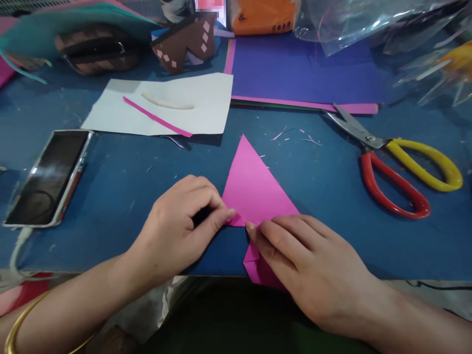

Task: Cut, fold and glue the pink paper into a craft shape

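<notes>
A sheet of bright pink paper (254, 187), folded to a point at its far end, lies near the front edge of the blue table. Its left lower corner is pinched between thumb and forefinger of my left hand (188, 223). My right hand (306, 260) presses on the right side of the paper, thumb tip at the lower fold and fingers laid over it. Below that thumb a smaller folded flap of the pink paper (252, 265) sticks out past the table edge, partly hidden under the right hand.
Scissors (368, 140) with red and yellow handles lie open on the right. A phone (49, 179) with a cable is on the left. Beyond are white paper (177, 88) with a pink strip (157, 116), purple sheets (302, 71), a brown paper cutout (184, 46) and plastic bags (354, 22).
</notes>
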The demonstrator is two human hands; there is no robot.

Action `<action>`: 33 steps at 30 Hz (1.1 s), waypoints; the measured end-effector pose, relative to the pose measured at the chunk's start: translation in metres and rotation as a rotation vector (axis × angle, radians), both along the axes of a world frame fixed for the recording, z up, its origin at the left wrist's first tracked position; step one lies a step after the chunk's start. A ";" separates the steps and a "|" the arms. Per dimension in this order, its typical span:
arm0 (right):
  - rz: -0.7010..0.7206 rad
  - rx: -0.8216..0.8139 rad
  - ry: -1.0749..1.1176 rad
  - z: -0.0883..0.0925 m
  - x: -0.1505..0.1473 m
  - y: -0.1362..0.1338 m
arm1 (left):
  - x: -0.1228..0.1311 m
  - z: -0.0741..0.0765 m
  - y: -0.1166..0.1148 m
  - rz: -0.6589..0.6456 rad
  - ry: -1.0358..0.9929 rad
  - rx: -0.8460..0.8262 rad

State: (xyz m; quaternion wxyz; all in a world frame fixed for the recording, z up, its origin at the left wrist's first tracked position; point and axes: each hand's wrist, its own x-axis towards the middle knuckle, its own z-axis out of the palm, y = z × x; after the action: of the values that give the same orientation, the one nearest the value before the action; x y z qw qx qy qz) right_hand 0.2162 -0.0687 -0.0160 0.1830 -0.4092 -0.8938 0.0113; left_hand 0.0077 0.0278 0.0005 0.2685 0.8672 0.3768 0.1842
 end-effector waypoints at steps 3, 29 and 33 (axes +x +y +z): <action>-0.018 -0.019 0.009 0.000 0.001 0.000 | -0.005 0.005 0.001 0.141 -0.051 -0.039; -0.015 -0.037 0.009 -0.004 0.005 0.001 | 0.010 -0.001 -0.023 0.212 0.091 0.062; -0.033 -0.071 0.023 -0.005 0.006 0.001 | 0.010 -0.001 -0.022 0.215 0.083 0.055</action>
State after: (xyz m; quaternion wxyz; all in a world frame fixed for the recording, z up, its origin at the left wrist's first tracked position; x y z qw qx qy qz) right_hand 0.2226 -0.0676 -0.0213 0.1787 -0.4299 -0.8839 0.0444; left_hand 0.0179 0.0055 -0.0005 0.2075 0.8356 0.4735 0.1861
